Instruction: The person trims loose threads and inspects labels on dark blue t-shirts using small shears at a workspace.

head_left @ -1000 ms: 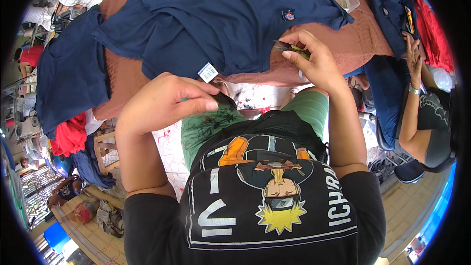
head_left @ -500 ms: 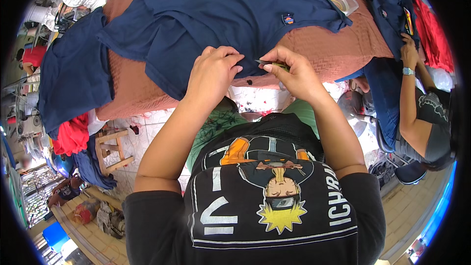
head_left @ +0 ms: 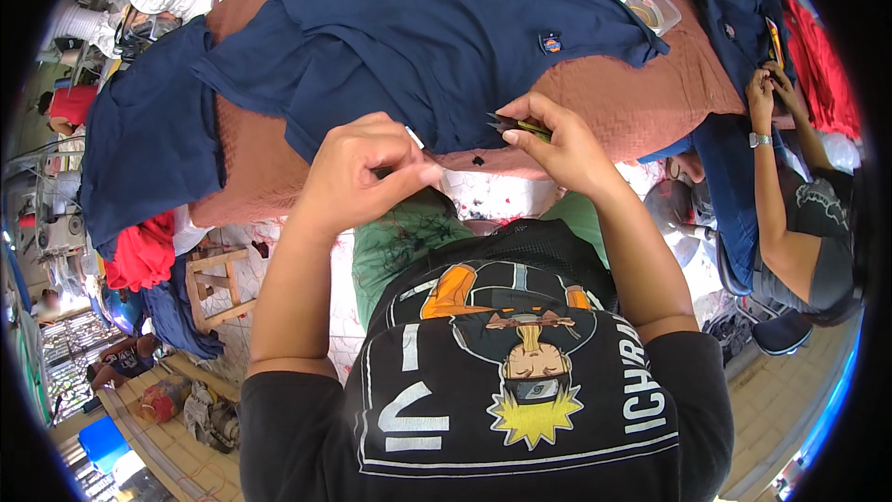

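A dark blue shirt [head_left: 446, 37] lies spread on a brown padded table [head_left: 632, 102]. My left hand [head_left: 358, 177] pinches the shirt's near hem beside a small white tag [head_left: 413, 137]. My right hand [head_left: 557, 144] holds small thread snips [head_left: 516, 125] with a yellow-green handle, their tips pointing left at the hem's edge. Both hands are close together over the table's near edge.
Another person [head_left: 790, 195] sits at the right, hands on blue cloth. More blue garments [head_left: 149, 139] hang off the table's left end. Red cloth [head_left: 139, 251] and a wooden stool [head_left: 218, 284] are at lower left. A clear plastic container [head_left: 650, 9] sits at the table's far right.
My left hand has slid back toward me along the hem, away from my right hand, which has shifted slightly right with the snips. The view has moved closer to the shirt.
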The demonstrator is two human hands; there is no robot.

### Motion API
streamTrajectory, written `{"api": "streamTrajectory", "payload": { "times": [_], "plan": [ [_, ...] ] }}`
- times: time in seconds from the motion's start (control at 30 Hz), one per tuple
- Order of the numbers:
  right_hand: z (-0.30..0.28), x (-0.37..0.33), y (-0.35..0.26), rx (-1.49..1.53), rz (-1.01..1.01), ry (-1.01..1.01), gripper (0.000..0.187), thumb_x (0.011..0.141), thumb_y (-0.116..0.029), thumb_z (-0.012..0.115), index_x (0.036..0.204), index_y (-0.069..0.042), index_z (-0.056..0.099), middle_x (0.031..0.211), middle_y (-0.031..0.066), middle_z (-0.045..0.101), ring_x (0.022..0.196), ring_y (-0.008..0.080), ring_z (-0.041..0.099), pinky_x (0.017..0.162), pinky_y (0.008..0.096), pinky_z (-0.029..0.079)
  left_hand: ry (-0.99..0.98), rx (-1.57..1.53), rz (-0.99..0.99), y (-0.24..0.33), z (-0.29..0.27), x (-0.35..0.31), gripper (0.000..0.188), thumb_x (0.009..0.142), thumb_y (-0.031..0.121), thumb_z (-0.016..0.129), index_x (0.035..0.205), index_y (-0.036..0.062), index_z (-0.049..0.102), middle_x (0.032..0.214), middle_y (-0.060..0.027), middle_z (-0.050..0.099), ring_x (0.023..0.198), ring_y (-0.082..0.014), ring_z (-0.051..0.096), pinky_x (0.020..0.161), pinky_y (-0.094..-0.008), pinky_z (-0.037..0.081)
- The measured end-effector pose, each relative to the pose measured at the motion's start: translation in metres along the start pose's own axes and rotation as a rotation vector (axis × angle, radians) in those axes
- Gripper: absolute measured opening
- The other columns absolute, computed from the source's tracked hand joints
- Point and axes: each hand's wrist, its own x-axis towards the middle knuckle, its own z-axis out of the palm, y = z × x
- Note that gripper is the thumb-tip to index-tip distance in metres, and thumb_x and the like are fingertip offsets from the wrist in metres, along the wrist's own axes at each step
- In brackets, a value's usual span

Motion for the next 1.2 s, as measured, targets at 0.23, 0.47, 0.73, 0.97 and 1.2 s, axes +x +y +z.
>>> {"api": "streamTrajectory", "payload": {
  "times": [0.23, 0.47, 0.73, 0.97, 1.2],
  "plan": [
    [0.007, 0.001, -0.016, 0.016, 0.005, -0.007, 0.014, 0.088, -0.007, 0.067, 0.100, 0.000, 0.064, 0.094, 0.0082, 0.068, 0.087, 0.0150, 0.064, 0.079, 0.0298, 0.050, 0.311, 0.487, -0.004, -0.006, 0.080, 0.014, 0.029, 0.066, 0.013, 0.082, 0.088, 0.0046, 0.064, 0.096, -0.0053, 0.061, 0.086, -0.0258, 0.060, 0.073, -0.0358, 0.050],
    [0.012, 0.001, -0.007, 0.024, 0.093, 0.000, 0.013, 0.088, -0.006, 0.067, 0.099, 0.000, 0.064, 0.090, 0.0074, 0.068, 0.087, 0.0135, 0.064, 0.080, 0.0292, 0.050, 0.325, 0.442, -0.042, -0.019, 0.088, 0.013, 0.017, 0.073, 0.010, 0.075, 0.088, 0.0041, 0.069, 0.097, -0.0061, 0.063, 0.087, -0.0248, 0.063, 0.072, -0.0356, 0.051],
    [0.011, 0.002, -0.003, 0.085, 0.131, -0.044, 0.013, 0.088, -0.004, 0.065, 0.100, 0.001, 0.064, 0.090, 0.0072, 0.068, 0.088, 0.0131, 0.064, 0.080, 0.0292, 0.050, 0.144, 0.111, -0.395, -0.017, 0.069, 0.024, 0.014, 0.088, 0.015, 0.065, 0.096, 0.0043, 0.070, 0.085, -0.0090, 0.071, 0.073, -0.0223, 0.069, 0.067, -0.0306, 0.053],
    [0.008, 0.001, -0.003, -0.027, 0.101, -0.065, 0.015, 0.088, -0.006, 0.066, 0.101, 0.000, 0.064, 0.091, 0.0099, 0.069, 0.088, 0.0181, 0.066, 0.079, 0.0317, 0.050, 0.120, -0.067, -0.515, -0.019, 0.068, 0.026, 0.017, 0.092, 0.015, 0.061, 0.100, 0.0027, 0.070, 0.087, -0.0063, 0.073, 0.078, -0.0123, 0.070, 0.070, -0.0249, 0.053],
    [0.011, 0.004, -0.016, -0.430, -0.087, -0.056, 0.017, 0.084, -0.012, 0.067, 0.099, -0.005, 0.064, 0.091, 0.0144, 0.069, 0.087, 0.0331, 0.066, 0.074, 0.0412, 0.050, 0.107, -0.075, -0.577, -0.011, 0.064, 0.027, 0.016, 0.089, 0.015, 0.064, 0.098, 0.0031, 0.071, 0.088, -0.0066, 0.072, 0.083, -0.0142, 0.068, 0.074, -0.0276, 0.051]
  ]
}}
